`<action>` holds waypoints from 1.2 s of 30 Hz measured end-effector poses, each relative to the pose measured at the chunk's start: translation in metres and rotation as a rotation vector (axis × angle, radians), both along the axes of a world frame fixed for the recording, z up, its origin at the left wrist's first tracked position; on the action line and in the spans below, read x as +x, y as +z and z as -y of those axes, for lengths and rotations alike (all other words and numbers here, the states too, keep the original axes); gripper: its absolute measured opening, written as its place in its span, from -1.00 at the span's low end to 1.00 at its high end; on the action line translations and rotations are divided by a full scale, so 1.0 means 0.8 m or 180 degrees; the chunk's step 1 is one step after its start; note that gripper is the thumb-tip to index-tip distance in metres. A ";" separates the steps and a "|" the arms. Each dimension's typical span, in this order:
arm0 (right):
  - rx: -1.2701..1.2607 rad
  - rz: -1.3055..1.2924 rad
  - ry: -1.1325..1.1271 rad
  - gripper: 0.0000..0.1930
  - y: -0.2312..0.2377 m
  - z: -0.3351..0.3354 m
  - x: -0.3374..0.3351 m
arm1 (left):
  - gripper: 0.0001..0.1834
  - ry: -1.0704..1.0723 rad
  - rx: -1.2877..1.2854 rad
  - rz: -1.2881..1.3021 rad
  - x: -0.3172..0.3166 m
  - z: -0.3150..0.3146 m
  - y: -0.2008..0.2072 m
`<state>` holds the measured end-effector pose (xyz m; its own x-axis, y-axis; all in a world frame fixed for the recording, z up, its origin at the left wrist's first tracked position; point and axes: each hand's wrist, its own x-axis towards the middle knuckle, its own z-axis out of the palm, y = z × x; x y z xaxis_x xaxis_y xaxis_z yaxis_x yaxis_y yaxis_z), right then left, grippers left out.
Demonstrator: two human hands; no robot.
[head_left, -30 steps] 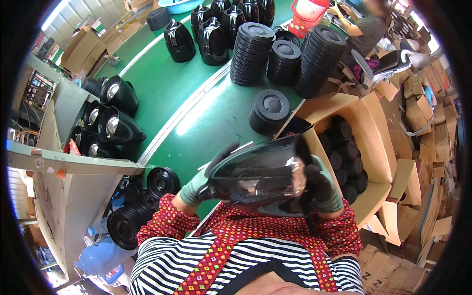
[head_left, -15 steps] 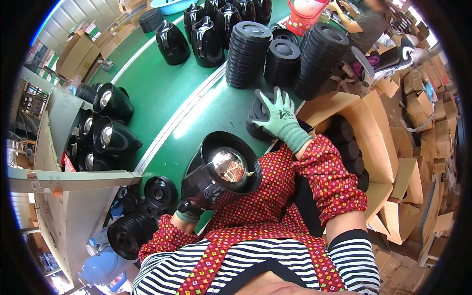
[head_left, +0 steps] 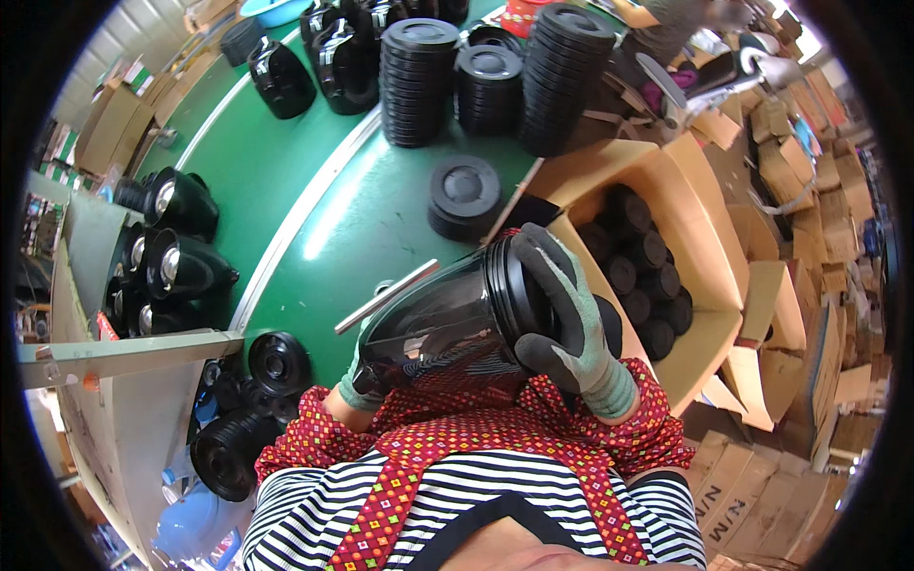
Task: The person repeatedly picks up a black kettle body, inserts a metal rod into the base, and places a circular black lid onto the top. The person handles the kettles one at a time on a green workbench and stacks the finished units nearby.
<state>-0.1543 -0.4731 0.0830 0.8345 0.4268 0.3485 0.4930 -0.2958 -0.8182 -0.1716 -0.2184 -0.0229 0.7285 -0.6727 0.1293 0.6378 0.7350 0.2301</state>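
Right hand (head_left: 585, 335): fingers half-closed round black cap (head_left: 515, 297)
Left hand (head_left: 354, 377): under glossy black jug (head_left: 428, 328); finger closure hidden, can't tell
Cap: we'd press it square

Left hand (head_left: 357, 388) — mostly hidden, basin (head_left: 276, 12) — cropped

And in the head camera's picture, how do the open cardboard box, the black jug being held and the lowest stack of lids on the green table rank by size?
Largest to smallest, as they look:
1. Open cardboard box
2. Black jug, perhaps enlarged by nearness to the camera
3. Lowest lid stack
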 end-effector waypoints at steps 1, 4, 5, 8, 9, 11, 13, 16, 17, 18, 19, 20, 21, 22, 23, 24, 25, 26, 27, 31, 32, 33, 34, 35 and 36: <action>0.0116 -0.0135 -0.0033 -0.06 0.001 0.007 -0.009 | -0.27 -0.0144 -0.0647 -0.0368 -0.002 0.011 0.010; 0.0233 -0.0137 -0.0038 -0.05 0.003 0.026 -0.028 | -0.25 -0.0173 -0.0349 -0.0413 -0.007 0.024 -0.017; 0.0300 -0.0108 -0.0069 -0.05 0.001 0.031 -0.034 | -0.25 -0.0177 -0.0141 -0.0505 -0.008 0.027 -0.012; 0.0472 -0.0062 -0.0133 -0.07 -0.007 0.047 -0.046 | -0.23 0.0878 0.3139 0.1759 -0.009 0.009 0.001; 0.0758 -0.0396 -0.0171 -0.08 -0.008 0.048 -0.051 | -0.23 0.1362 0.3917 0.2346 -0.006 0.003 0.003; 0.1208 -0.0851 -0.0157 -0.12 -0.008 0.049 -0.057 | -0.21 0.2638 0.4159 0.3181 0.007 -0.002 0.011; 0.1525 -0.1089 -0.0063 -0.17 -0.006 0.055 -0.056 | -0.25 0.2682 0.4312 0.2730 0.004 -0.005 0.032; 0.1805 -0.0969 0.0078 -0.21 0.000 0.054 -0.054 | -0.37 0.3371 0.4247 0.3203 0.016 0.007 0.068; 0.1984 -0.1208 -0.0034 -0.21 0.003 0.053 -0.054 | -0.40 0.3584 0.4425 0.3341 0.016 0.016 0.084; 0.2165 -0.1445 -0.0143 -0.20 0.010 0.049 -0.053 | -0.42 0.3752 0.4591 0.3596 0.018 0.015 0.086; 0.2349 -0.1683 -0.0248 -0.19 0.018 0.048 -0.052 | -0.44 0.3925 0.4749 0.3853 0.019 0.013 0.088; 0.2379 -0.2000 -0.0197 -0.19 0.024 0.055 -0.049 | -0.43 0.3921 0.4847 0.3793 0.012 0.021 0.091; 0.2226 -0.1949 -0.0303 -0.19 0.028 0.056 -0.047 | -0.34 0.3734 0.4583 0.3707 0.013 0.022 0.087; 0.2072 -0.1900 -0.0405 -0.19 0.030 0.055 -0.046 | -0.26 0.3547 0.4323 0.3613 0.014 0.022 0.077; 0.1917 -0.1864 -0.0492 -0.19 0.031 0.055 -0.046 | -0.17 0.3363 0.4085 0.3504 0.014 0.021 0.063; 0.1729 -0.1536 -0.0507 -0.21 0.028 0.054 -0.046 | -0.14 0.3053 0.4177 0.2350 0.001 0.024 0.039; 0.1540 -0.1208 -0.0516 -0.22 0.022 0.055 -0.045 | -0.12 0.2778 0.4466 0.3200 0.000 0.008 0.023; 0.1336 -0.0884 -0.0510 -0.23 0.016 0.056 -0.045 | -0.20 0.1944 0.4219 0.2932 0.000 0.003 -0.002; 0.1130 -0.0532 -0.0400 -0.18 0.016 0.057 -0.043 | -0.29 0.1124 0.3917 0.2650 0.005 0.008 -0.014; -0.0149 0.1016 0.0280 0.05 0.045 0.054 -0.043 | -0.30 0.0723 0.3240 0.2367 -0.007 0.044 0.024; -0.0197 0.0920 0.0240 0.03 0.054 0.055 -0.045 | -0.29 0.0924 0.3272 0.2495 -0.010 0.048 0.036; -0.0245 0.0821 0.0199 0.01 0.057 0.058 -0.046 | -0.29 0.1294 0.3504 0.2789 -0.009 0.034 0.037; 0.0316 0.0108 -0.0024 -0.07 0.046 0.060 -0.044 | -0.30 0.1663 0.3728 0.3084 -0.007 0.019 0.039; 0.0902 -0.0716 -0.0173 -0.21 0.033 0.057 -0.045 | -0.30 0.2069 0.3909 0.3404 -0.001 0.008 0.039; 0.1624 -0.1476 -0.0437 -0.36 0.017 0.055 -0.046 | -0.32 0.2277 0.4176 0.3068 0.003 0.009 0.059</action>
<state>-0.1914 -0.5170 0.0968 0.9801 0.1847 0.0724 0.0454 0.1464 -0.9882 -0.1688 -0.2257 0.0244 0.8952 -0.2916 0.3371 -0.3962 -0.1740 0.9015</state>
